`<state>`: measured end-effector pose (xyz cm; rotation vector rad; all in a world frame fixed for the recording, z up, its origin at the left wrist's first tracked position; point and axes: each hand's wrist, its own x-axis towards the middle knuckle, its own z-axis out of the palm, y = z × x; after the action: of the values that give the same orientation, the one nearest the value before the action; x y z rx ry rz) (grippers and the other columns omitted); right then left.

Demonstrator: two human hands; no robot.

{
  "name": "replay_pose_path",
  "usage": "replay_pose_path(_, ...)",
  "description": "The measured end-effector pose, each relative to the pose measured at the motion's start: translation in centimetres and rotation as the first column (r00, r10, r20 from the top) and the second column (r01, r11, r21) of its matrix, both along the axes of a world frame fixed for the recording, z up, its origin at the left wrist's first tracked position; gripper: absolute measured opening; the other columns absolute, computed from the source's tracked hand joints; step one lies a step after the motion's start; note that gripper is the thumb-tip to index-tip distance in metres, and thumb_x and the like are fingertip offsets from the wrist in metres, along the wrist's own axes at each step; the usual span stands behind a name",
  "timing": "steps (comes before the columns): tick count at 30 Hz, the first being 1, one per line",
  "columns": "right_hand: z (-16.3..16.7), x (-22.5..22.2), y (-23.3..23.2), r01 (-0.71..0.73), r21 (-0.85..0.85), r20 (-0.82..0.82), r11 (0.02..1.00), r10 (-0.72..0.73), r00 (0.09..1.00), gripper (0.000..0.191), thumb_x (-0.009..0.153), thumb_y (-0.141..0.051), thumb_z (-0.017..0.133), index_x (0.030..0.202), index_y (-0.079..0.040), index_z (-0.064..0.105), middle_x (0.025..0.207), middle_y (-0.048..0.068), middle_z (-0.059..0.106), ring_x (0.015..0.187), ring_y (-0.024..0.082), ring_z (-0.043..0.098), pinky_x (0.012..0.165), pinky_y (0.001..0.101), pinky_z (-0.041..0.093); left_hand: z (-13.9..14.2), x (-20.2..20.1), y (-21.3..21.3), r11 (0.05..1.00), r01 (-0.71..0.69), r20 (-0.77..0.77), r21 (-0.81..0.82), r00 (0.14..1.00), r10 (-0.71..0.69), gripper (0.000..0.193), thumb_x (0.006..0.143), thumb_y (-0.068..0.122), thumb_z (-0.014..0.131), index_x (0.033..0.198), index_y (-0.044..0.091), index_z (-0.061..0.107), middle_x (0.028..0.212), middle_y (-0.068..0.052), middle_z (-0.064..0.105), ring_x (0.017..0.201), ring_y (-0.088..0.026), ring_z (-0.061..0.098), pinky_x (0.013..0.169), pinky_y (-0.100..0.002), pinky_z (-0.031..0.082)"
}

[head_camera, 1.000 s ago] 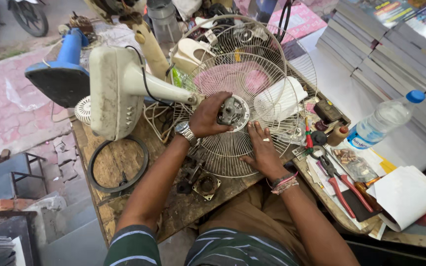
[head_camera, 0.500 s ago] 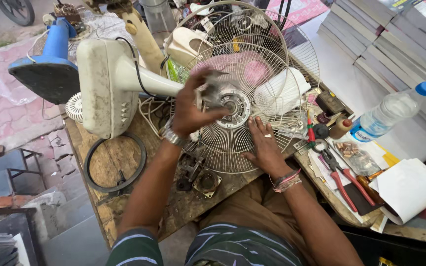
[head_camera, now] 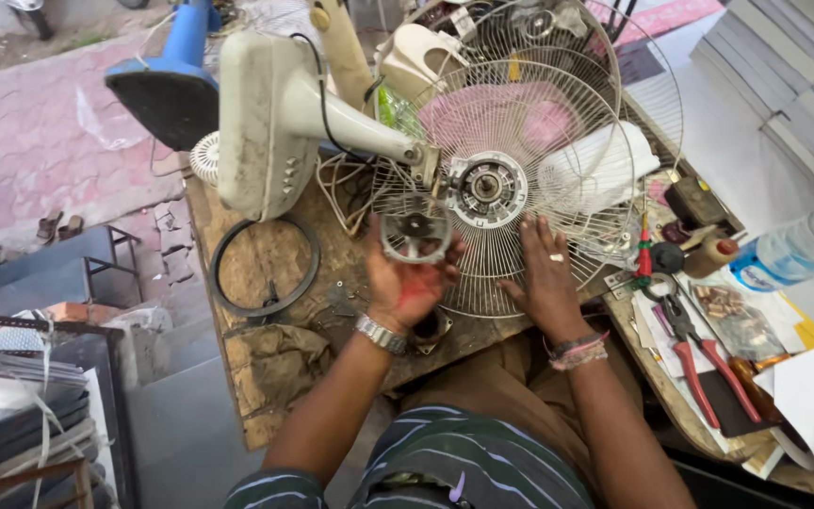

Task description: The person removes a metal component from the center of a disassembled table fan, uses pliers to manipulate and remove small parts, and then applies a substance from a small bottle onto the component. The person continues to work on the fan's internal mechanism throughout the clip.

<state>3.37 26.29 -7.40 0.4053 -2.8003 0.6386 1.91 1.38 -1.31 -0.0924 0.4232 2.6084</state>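
Left hand [head_camera: 409, 273]: palm up, fingers curled closed around a round grey metal motor housing cover [head_camera: 415, 229], gripping it from beneath. The cover is raised clear of the bench, just left of and below the fan's hub. It looks dull and grimy, a ring-shaped shell with a dark centre. A silver metal wristwatch [head_camera: 380, 334] sits on this wrist.

Right hand [head_camera: 548, 275]: fingers spread flat, palm down, pressing on the round silver wire fan guard [head_camera: 558, 141] at its lower right. A ring is on one finger; pink and red thread bracelets [head_camera: 577, 350] circle the wrist.

Wire fan guard: lying tilted across the worn wooden workbench [head_camera: 266, 377], with the exposed round metal motor hub [head_camera: 484, 188] at its centre.

Cream plastic fan stand with base [head_camera: 266, 123]: lying on its side, neck joined to the hub from the left.

Black rubber ring [head_camera: 266, 269]: flat on the bench, left of the left hand.

Red-handled pliers [head_camera: 699, 353]: on the bench to the right, near a clear plastic water bottle [head_camera: 793, 247].
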Motion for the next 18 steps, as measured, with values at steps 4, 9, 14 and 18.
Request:
replay_pose_path(4,-0.2,3.1,-1.4,0.037,-0.034,-0.103,0.999,-0.040,0.994,0.106,0.076,-0.026,0.084,0.158,-0.002,0.021,0.167,0.021,0.021,0.154,0.037,0.019,0.126,0.0541,0.014,-0.1,0.7,0.9,0.998,0.059,0.017,-0.015,0.998,-0.058,0.097,0.087,0.083,0.050,0.140,0.002,0.057,0.123,-0.019,0.069,0.111,-0.030,0.068,0.080,-0.036,0.054)
replay_pose_path(9,-0.2,8.2,-3.0,-0.053,-0.370,-0.170,0.927,-0.012,0.985,0.083,0.083,-0.012,0.079,0.154,-0.006,0.037,0.164,0.017,0.034,0.152,0.036,0.034,0.122,0.0467,0.034,-0.4,1.2,2.5,0.991,0.132,0.029,0.019,0.991,-0.132,0.095,0.087,0.082,0.050,0.139,0.003,0.059,0.127,-0.019,0.068,0.112,-0.030,0.067,0.082,-0.037,0.054)
replay_pose_path(14,0.6,10.0,-2.6,0.023,-0.462,-0.075,0.886,-0.064,0.995,0.066,0.082,-0.010,0.080,0.142,-0.007,0.054,0.156,0.015,0.048,0.143,0.035,0.048,0.112,0.0446,0.044,-0.9,1.8,4.9,0.985,0.170,0.065,0.013,0.983,-0.171,0.094,0.086,0.081,0.053,0.139,0.003,0.059,0.125,-0.019,0.069,0.112,-0.030,0.067,0.083,-0.037,0.053)
replay_pose_path(18,0.8,10.2,-2.0,0.063,-0.520,-0.047,0.852,-0.102,0.994,0.056,0.084,-0.009,0.079,0.137,-0.008,0.061,0.154,0.014,0.051,0.139,0.033,0.054,0.106,0.0413,0.051,-1.2,1.9,6.0,0.982,0.191,0.076,0.002,0.979,-0.191,0.093,0.085,0.080,0.055,0.139,0.003,0.059,0.125,-0.019,0.070,0.112,-0.028,0.068,0.083,-0.036,0.053)
